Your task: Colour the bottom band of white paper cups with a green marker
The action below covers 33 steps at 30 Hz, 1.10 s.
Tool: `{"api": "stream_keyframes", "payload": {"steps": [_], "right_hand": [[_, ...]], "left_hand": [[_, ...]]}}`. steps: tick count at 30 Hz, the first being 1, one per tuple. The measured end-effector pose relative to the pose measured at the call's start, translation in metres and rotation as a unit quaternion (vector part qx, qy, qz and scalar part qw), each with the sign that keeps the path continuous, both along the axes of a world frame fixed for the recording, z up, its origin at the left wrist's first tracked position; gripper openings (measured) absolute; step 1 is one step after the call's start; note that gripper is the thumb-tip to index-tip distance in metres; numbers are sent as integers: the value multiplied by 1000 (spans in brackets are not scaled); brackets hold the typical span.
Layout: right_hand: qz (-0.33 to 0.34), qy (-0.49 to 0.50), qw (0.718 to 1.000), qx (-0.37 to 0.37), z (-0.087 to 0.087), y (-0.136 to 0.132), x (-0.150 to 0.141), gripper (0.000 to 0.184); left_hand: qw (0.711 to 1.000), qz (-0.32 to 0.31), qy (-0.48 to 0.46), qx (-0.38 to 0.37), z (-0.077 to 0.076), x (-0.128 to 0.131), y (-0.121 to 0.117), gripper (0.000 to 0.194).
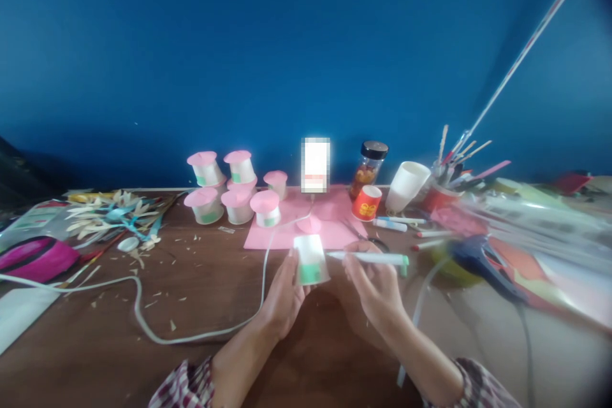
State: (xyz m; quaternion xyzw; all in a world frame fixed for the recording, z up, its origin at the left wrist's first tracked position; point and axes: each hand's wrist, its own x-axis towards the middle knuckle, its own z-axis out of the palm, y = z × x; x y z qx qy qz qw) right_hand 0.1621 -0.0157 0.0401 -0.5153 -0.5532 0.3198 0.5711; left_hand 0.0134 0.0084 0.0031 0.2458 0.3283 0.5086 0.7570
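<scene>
My left hand (283, 296) is closed round a small upturned white paper cup (311, 259) with a green patch on its side and a pink disc on top. My right hand (373, 280) grips a white marker with a green cap (373, 258), held level, its tip pointing at the cup. Both hands hover above the brown table (191, 306), just in front of a pink paper sheet (287, 236).
Several finished white cups with pink tops (236, 188) stand at the back left. A red cup (366, 203), a glass jar (369, 169), a white cup (406, 186), a pot of tools (447, 185) and a blue glue gun (478, 258) lie to the right. A white cable (143, 319) crosses the table.
</scene>
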Motion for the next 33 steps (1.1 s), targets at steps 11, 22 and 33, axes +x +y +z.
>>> {"api": "stream_keyframes", "payload": {"steps": [11,22,33], "right_hand": [[7,-55,997,45,-4,-4,3,7],[22,-26,999,34,-9,-5,3,8],[16,-156,984,86,-6,-7,5,10]], "left_hand": [[1000,16,0,-20,-1,1,-1,29],[1000,-1,0,-5,-6,0,-1,31],[1000,5,-9,6,-4,0,-4,33]]}}
